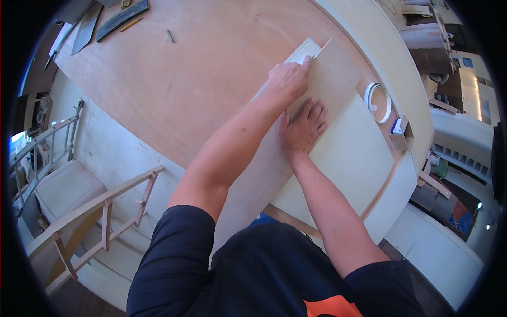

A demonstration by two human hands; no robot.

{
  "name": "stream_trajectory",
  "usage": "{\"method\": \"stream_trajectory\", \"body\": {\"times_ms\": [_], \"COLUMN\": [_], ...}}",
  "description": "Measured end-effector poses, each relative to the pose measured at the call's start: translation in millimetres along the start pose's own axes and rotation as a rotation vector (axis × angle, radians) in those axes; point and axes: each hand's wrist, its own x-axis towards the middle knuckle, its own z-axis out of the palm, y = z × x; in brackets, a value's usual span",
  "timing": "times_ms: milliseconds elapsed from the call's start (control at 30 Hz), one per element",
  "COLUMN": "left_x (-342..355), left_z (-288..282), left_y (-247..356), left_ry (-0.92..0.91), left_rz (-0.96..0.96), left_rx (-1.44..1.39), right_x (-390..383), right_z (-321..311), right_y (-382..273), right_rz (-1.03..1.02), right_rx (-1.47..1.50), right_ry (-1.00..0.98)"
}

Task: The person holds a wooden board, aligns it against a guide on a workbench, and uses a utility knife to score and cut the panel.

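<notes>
My left hand (289,82) is closed over a white flat strip (303,52), its index finger stretched along the strip's edge. The thumb and the strip's underside are hidden. Beneath and beside it lies a long thin beige-grey sheet (335,66) that runs diagonally back toward my body. Nearer to me, my right hand (303,128) rests flat on this sheet with the fingers spread. Both lie on a large brown wooden worktop (211,68). A pale cream panel (348,158) lies right of the sheet, beside my right forearm.
A white ring-shaped roll (377,103) and a small open box (402,134) sit at the right. At the far left of the worktop lie dark flat strips (122,20), a pencil (131,24) and a small pen-like tool (170,36). A curved wooden frame (105,211) stands at lower left.
</notes>
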Motion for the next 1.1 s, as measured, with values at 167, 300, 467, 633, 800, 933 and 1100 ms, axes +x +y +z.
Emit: {"method": "stream_trajectory", "body": {"times_ms": [167, 300, 467, 633, 800, 933, 1100], "left_x": [12.8, 15.4, 16.2, 16.7, 18.1, 19.4, 19.3], "left_z": [6.6, 7.0, 3.8, 9.0, 15.9, 14.6, 11.7], "left_y": [2.5, 3.5, 5.7, 10.0, 13.6, 15.8, 17.8], "left_ry": [0.01, 0.017, -0.022, 0.02, 0.066, 0.028, 0.011], "left_rz": [-0.046, -0.04, -0.054, -0.026, -0.018, -0.02, -0.043], "left_rx": [-0.015, -0.013, 0.005, 0.079, 0.138, 0.164, 0.156], "right_x": [0.7, 0.8, 0.7, 0.8, -0.1, -1.1, -0.7], "right_z": [0.5, -0.9, -3.5, -6.0, -7.8, -6.8, -5.4], "right_y": [0.5, 0.0, -1.2, -1.1, -0.6, -0.8, -1.7], "right_rz": [0.006, 0.008, 0.011, 0.013, 0.015, 0.002, -0.006], "right_rx": [-0.041, -0.028, -0.028, -0.031, -0.017, -0.033, -0.066], "right_ry": [-0.016, 0.0, -0.032, -0.035, -0.044, -0.043, -0.033]}}
